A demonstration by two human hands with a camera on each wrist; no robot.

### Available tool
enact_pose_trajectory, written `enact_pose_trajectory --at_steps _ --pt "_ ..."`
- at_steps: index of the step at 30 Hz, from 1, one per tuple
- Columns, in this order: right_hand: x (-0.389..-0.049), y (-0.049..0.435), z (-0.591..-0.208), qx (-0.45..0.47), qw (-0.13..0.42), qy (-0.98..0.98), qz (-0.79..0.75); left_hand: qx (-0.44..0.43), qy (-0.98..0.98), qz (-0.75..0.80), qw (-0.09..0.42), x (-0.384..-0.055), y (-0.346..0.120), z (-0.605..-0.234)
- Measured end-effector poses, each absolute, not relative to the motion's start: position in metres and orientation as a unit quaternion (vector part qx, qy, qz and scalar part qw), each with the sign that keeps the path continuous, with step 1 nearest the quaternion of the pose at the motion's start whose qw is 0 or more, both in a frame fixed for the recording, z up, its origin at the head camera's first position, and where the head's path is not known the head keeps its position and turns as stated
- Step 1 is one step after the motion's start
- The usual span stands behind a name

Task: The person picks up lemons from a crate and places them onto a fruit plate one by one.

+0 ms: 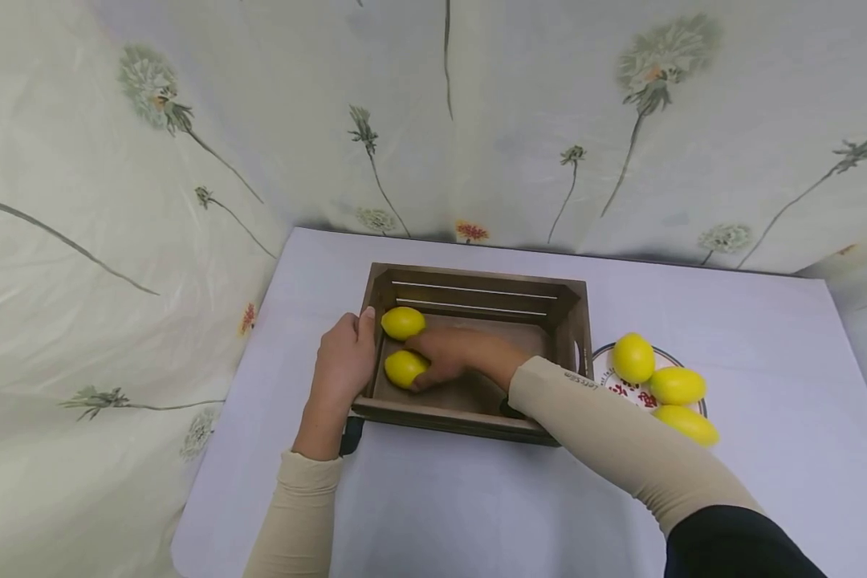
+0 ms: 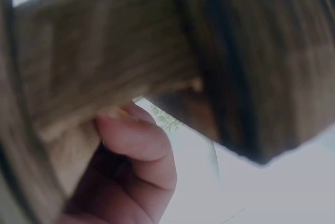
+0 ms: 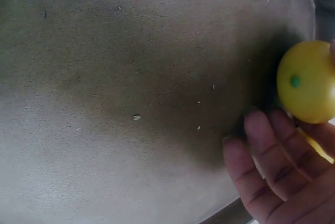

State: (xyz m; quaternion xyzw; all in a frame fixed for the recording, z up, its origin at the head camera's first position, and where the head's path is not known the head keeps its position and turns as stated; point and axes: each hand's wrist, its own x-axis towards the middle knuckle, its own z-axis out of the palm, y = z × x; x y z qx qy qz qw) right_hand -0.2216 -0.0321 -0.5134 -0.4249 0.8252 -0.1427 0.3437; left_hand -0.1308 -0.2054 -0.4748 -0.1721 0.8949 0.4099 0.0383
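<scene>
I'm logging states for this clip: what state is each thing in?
Brown slatted wooden crate: upright, open-topped.
Crate's far yellow oval lemon: lying inside.
Crate's near yellow oval lemon: held.
Round white plate with red lettering: flat, loaded.
Plate's far yellow lemon: on plate.
Plate's middle yellow lemon: on plate.
Plate's near yellow lemon: overhanging rim.
Left grip: gripping crate's left end.
Right grip: holding crate's near lemon.

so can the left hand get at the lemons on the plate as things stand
Probably not: the left hand grips the crate at its far side from the plate, and the right arm reaches across between that hand and the lemons.
</scene>
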Motion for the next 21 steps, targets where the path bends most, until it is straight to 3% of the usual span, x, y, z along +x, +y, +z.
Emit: enact_pose_trajectory --at_steps 11,21 --pt "-0.2178 -0.0343 -0.5092 -0.412 0.347 0.831 -0.141 -0.174 0.894 0.411 0.041 -0.1298 -0.2052 -0.4746" --pt "-0.2147 -0.0391 -0.5124 -0.455 0.304 0.825 -0.140 -0.177 0.892 0.414 0.045 -0.1306 -0.2048 -0.4731"
